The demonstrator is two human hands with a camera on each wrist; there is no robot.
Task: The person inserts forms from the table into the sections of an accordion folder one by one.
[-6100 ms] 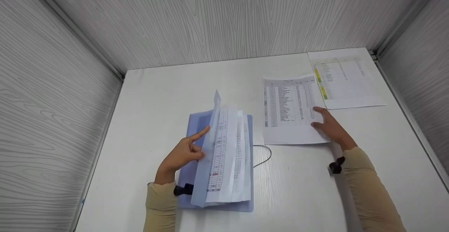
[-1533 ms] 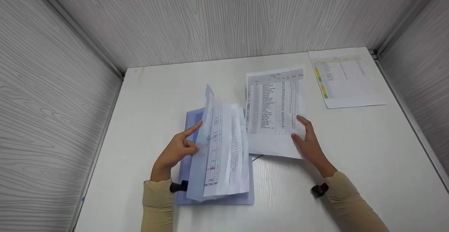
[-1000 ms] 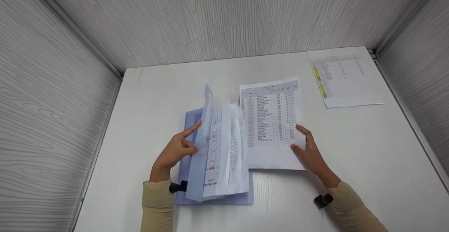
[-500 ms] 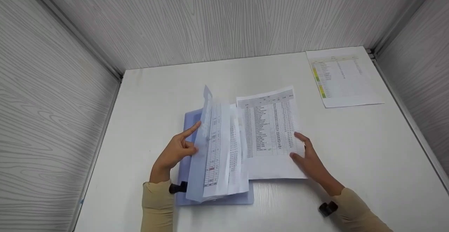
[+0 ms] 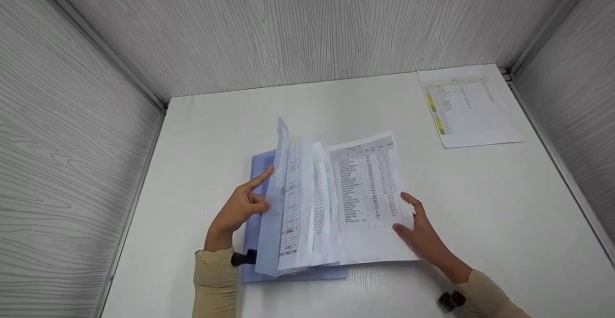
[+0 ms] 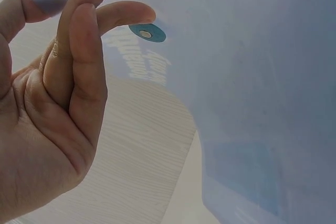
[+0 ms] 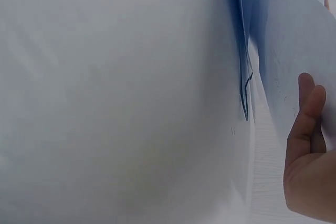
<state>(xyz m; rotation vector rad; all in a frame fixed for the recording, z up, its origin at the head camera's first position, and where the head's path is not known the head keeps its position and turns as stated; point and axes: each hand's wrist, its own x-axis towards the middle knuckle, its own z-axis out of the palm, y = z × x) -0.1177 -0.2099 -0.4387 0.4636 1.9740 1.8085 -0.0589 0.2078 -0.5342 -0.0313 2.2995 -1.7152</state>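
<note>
A translucent blue plastic folder (image 5: 269, 248) lies on the table, its flap raised and several printed pages (image 5: 298, 246) fanned inside. My left hand (image 5: 235, 212) holds that flap from the left, index finger stretched along it. Close up in the left wrist view, bent fingers of the hand (image 6: 68, 87) meet the flap beside a teal snap button (image 6: 156, 34). My right hand (image 5: 425, 238) grips the right edge of a printed paper sheet (image 5: 375, 246), thumb and index finger on top. The sheet's left edge is hidden behind the folder's pages. In the right wrist view, fingertips (image 7: 315, 100) rest against the sheet's underside.
Another printed sheet (image 5: 471, 111) with yellow and green cells lies at the table's back right corner. A thin cord loop (image 7: 245, 98) hangs by the folder's edge in the right wrist view. Wood-grain panels (image 5: 307, 25) enclose the back and both sides.
My right hand has brought the sheet left and toward me, from lying beside the folder until its left edge passed behind the pages. The left hand keeps its hold, shifted slightly left.
</note>
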